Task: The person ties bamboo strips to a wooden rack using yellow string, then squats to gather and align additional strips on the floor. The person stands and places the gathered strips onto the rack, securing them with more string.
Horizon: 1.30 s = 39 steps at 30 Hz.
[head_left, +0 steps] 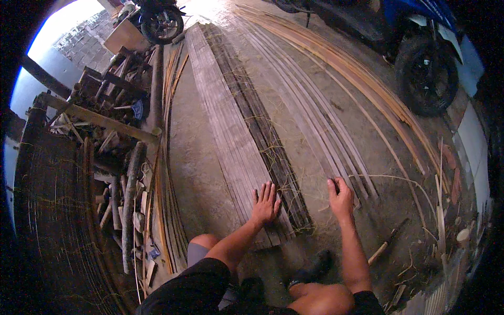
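My left hand [266, 203] lies flat with fingers apart on the near part of a long panel of pale slats [226, 115]. Alongside the panel's right edge run darker slats [254, 118], crossed by thin yellowish strings [270, 152]. To the right of these, my right hand [342, 198] is raised a little, thumb and forefinger pressed together. Whatever it pinches is too thin to make out. Just beyond it lie several loose grey slats [315, 123] on the floor. A thin pale strip [399, 178] curves away to the right of that hand.
Long tan strips [336, 58] lie farther right, near a parked motorbike's wheel [426, 73]. Stacked wood and poles [126, 205] fill the left side. A second motorbike [160, 23] stands at the far end. A stick-like tool [386, 247] lies near my right forearm.
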### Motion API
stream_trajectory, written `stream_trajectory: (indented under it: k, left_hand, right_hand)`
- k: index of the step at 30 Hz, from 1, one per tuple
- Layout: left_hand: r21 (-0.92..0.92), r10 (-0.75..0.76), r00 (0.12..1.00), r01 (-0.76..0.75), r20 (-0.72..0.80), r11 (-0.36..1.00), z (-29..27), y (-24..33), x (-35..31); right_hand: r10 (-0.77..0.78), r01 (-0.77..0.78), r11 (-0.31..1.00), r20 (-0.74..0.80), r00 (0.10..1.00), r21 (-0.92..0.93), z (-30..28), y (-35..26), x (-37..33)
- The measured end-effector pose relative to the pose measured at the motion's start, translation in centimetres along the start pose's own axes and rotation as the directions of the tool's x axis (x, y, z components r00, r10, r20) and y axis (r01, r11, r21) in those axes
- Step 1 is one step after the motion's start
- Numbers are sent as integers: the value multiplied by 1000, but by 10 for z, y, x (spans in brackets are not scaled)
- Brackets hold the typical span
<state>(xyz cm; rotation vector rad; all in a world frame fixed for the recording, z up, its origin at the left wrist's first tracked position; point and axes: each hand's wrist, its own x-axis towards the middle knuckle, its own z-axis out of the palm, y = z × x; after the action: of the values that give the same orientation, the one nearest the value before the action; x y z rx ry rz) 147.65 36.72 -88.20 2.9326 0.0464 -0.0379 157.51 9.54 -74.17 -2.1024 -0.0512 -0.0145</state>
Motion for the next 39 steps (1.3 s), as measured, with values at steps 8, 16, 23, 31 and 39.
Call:
stream_trajectory:
  k: [8, 16, 23, 31, 39]
  left_hand:
    - [-3, 1, 1000, -1, -14, 1000, 0, -1, -1]
    - [13, 7, 999, -8, 48, 1000, -18, 11, 3]
    - [-56, -82, 993, 87, 91, 995, -27, 32, 10]
    - [-101, -252, 967, 255, 50, 962, -21, 53, 19]
    - [-196, -406, 914, 393, -26, 898, -26, 62, 22]
  right_hand:
    - [-28, 37, 998, -166, 986, 51, -3, 40, -6]
    - [-129, 91, 952, -113, 985, -293, 2, 94, 1]
    - [-16, 25, 933, 28, 999, -360, 26, 125, 18]
    - [-102, 52, 911, -103, 989, -408, 38, 170, 26]
    - [-177, 212, 975, 344, 922, -66, 105, 62, -68]
